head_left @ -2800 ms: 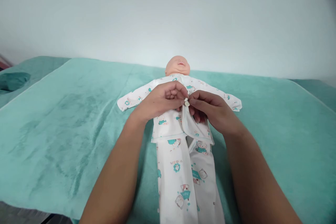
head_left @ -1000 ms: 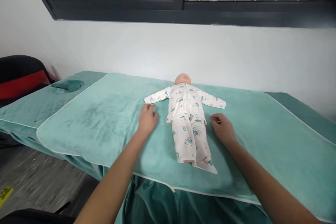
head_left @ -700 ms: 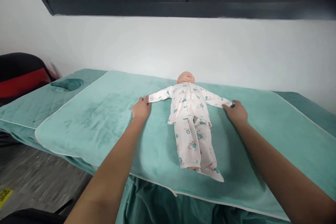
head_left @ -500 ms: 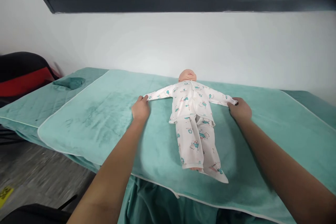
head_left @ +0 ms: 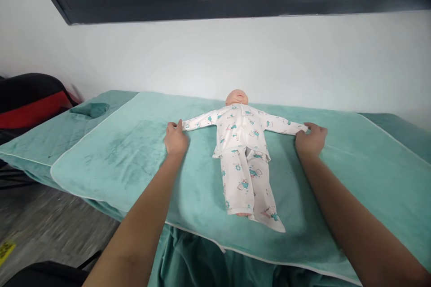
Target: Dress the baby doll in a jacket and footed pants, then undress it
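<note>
A baby doll (head_left: 237,97) lies on its back, its head toward the wall, wearing a white printed jacket (head_left: 240,128) and matching trousers (head_left: 238,181). Both sleeves are stretched out sideways. At the end of the sleeve on the left, my left hand (head_left: 176,139) pinches the cuff. My right hand (head_left: 310,140) has the other sleeve's cuff between thumb and fingers. The doll's hands are not visible. One trouser leg shows a bit of foot at its hem; the other leg's hem lies flat and pointed to the right.
A green cover (head_left: 111,157) with pale piping spreads over the bed, which has a face hole (head_left: 90,110) at the left end. Behind it rises a white wall (head_left: 188,58) under a dark window frame (head_left: 151,6). A black and red chair (head_left: 33,110) stands at left.
The sleeves are drawn out a little straighter, and the fingers of my right hand have shifted at the cuff. The view has moved slightly, so the doll appears farther left.
</note>
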`<state>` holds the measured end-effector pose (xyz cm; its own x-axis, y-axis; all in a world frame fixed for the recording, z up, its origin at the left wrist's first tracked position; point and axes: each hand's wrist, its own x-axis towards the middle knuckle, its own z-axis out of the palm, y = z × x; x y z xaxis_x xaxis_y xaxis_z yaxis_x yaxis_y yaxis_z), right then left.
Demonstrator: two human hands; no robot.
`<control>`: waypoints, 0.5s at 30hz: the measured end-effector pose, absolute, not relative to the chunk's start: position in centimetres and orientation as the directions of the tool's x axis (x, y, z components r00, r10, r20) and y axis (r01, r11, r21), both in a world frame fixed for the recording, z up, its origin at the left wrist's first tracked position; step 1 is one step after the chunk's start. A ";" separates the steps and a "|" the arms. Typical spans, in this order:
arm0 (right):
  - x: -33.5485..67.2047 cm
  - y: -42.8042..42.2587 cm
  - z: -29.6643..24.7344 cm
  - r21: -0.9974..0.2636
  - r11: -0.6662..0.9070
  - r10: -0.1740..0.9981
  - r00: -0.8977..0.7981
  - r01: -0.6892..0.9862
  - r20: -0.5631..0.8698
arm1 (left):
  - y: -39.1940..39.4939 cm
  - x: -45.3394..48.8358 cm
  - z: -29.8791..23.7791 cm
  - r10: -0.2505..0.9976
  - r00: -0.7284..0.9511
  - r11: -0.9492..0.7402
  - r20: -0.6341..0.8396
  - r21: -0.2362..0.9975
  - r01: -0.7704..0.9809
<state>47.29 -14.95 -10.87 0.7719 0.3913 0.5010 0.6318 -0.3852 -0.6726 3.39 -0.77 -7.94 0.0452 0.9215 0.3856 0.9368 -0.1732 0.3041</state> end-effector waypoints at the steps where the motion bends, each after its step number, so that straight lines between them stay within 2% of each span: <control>1: 46.9 -15.0 -10.7 -0.651 -0.402 0.394 0.763 0.644 0.512 | -0.7 3.4 -8.0 0.908 0.080 -0.215 0.412 0.292 0.932; 5: 45.4 -15.2 -10.0 -0.554 -0.384 0.467 0.673 0.739 0.573 | -0.5 3.5 -8.5 0.889 0.200 -0.330 0.413 0.273 0.904; 10: 43.3 -15.5 -9.3 -0.440 -0.210 0.637 0.464 0.873 0.616 | -0.2 3.9 -8.3 0.916 0.142 -0.275 0.376 0.326 0.905; 13: 41.0 -17.5 -8.7 -0.518 -0.093 0.681 0.433 0.850 0.590 | -1.0 3.8 -7.2 0.904 0.125 -0.285 0.408 0.360 0.888; 15: 38.7 -20.3 -8.4 -0.619 -0.021 0.722 0.441 0.785 0.534 | -3.1 3.7 -6.5 0.883 0.121 -0.343 0.453 0.448 0.826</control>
